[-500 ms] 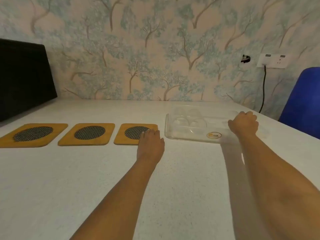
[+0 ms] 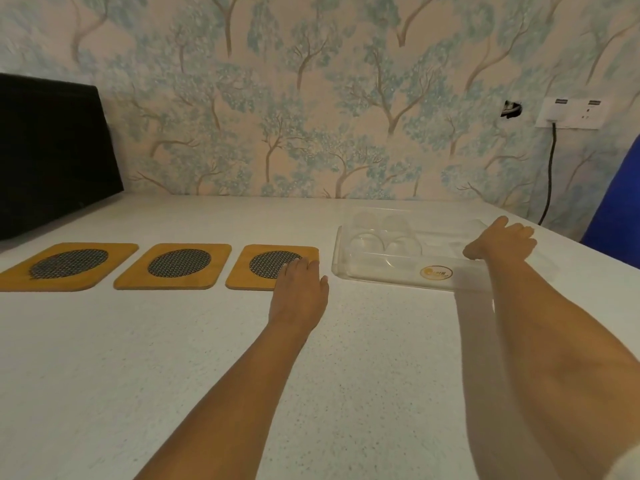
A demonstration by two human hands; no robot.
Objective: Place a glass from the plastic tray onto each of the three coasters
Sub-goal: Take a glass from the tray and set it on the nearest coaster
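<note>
Three wooden coasters with dark mesh circles lie in a row on the white table: the left coaster [image 2: 65, 265], the middle coaster [image 2: 176, 265] and the right coaster [image 2: 266, 263]. A clear plastic tray [image 2: 381, 275] to their right holds several clear glasses [image 2: 401, 249]. My left hand [image 2: 299, 289] rests flat on the right coaster's near right corner and holds nothing. My right hand [image 2: 502, 242] sits on the tray's right part with fingers spread, above its near rim.
A black screen [image 2: 52, 154] stands at the back left. A blue chair [image 2: 620, 206] is at the far right, beside a wall socket with a black cable [image 2: 550, 174]. The wallpapered wall runs behind the table.
My right hand has opened from a loose fist and its fingers now spread over the tray. My left hand has stayed on the right coaster.
</note>
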